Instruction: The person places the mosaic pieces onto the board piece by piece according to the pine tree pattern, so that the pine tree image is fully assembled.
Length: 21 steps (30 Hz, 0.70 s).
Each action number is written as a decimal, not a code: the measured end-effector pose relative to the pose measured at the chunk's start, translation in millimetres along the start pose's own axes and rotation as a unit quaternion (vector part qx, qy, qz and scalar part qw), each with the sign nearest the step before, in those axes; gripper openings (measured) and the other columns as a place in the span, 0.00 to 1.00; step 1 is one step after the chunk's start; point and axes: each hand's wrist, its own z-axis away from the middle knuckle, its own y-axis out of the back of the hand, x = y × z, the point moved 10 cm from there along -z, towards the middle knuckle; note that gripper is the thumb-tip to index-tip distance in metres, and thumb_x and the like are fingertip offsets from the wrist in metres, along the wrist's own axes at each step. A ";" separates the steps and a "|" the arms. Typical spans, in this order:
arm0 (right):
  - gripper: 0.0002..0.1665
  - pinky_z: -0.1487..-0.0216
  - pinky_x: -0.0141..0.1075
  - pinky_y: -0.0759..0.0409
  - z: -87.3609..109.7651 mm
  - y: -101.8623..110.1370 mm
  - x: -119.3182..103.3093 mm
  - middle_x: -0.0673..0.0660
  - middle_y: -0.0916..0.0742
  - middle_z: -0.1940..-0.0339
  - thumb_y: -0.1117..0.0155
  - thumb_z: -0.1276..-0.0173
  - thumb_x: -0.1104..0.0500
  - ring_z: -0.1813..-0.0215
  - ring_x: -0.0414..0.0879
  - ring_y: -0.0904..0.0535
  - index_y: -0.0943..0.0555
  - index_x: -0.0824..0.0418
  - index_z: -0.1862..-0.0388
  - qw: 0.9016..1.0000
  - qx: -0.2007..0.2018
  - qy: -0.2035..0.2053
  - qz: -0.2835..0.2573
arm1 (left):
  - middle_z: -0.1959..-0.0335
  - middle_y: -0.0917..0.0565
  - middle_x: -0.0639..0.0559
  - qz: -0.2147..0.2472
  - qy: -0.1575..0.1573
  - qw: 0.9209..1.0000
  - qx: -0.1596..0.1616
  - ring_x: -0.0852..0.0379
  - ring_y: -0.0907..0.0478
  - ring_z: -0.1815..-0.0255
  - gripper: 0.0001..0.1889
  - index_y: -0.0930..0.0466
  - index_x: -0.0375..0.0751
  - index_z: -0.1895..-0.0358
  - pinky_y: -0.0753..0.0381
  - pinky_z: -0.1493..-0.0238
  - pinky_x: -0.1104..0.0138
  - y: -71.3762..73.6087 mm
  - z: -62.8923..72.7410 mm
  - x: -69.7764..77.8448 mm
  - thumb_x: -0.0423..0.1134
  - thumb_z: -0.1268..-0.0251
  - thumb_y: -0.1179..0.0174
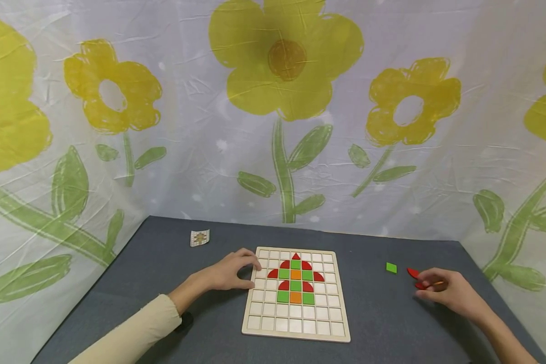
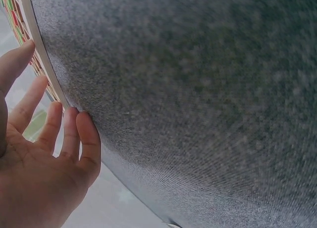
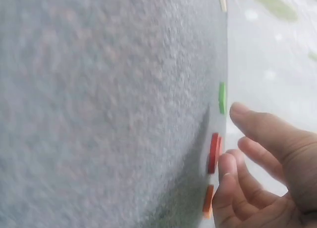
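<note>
A wooden grid board (image 1: 296, 334) lies in the middle of the table, with red, green and orange tiles forming a tree-like shape on it. The fingertips and thumb of my left hand (image 1: 232, 272) rest at the board's left edge, fingers loosely bent. Far to the right, my right hand (image 1: 457, 293) hovers low over loose pieces, thumb apart from the fingers. Red curved pieces (image 1: 412, 273) lie right at its fingertips. An orange tile (image 3: 208, 201) sits partly hidden under this hand. Between board and hand lies a green square tile (image 1: 391, 268).
A small card (image 1: 199, 238) printed with a pattern lies at the back left of the dark table (image 1: 364, 303). Behind the table hangs a white cloth (image 1: 186, 167) with large yellow flowers. A dark object (image 1: 185, 322) shows beside the left sleeve.
</note>
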 end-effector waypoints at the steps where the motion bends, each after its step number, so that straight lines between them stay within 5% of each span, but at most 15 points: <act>1: 0.22 0.67 0.37 0.17 -0.3 0.7 2.1 0.61 0.14 0.61 0.22 0.39 0.64 0.63 0.43 0.15 0.19 0.74 0.50 1.000 -0.002 -0.005 0.005 | 0.38 0.29 0.43 0.000 0.000 1.000 0.000 0.39 0.32 0.35 0.18 0.19 0.44 0.45 0.35 0.37 0.40 0.0 0.1 0.2 0.42 0.36 0.27; 14: 0.26 0.64 0.39 0.18 -8.9 5.0 20.7 0.58 0.14 0.59 0.21 0.39 0.56 0.59 0.52 0.16 0.17 0.71 0.49 0.995 -0.022 -0.072 0.058 | 0.38 0.29 0.42 -0.001 0.003 1.000 -0.004 0.39 0.32 0.35 0.18 0.19 0.44 0.45 0.36 0.37 0.40 -0.8 0.3 0.5 0.43 0.35 0.28; 21: 0.19 0.66 0.39 0.20 -12.3 4.2 15.9 0.55 0.14 0.64 0.23 0.36 0.57 0.63 0.50 0.17 0.15 0.70 0.55 0.994 -0.004 -0.049 0.098 | 0.37 0.30 0.42 0.004 0.006 1.000 -0.004 0.38 0.33 0.35 0.17 0.20 0.44 0.45 0.35 0.37 0.40 1.5 1.6 3.0 0.42 0.34 0.29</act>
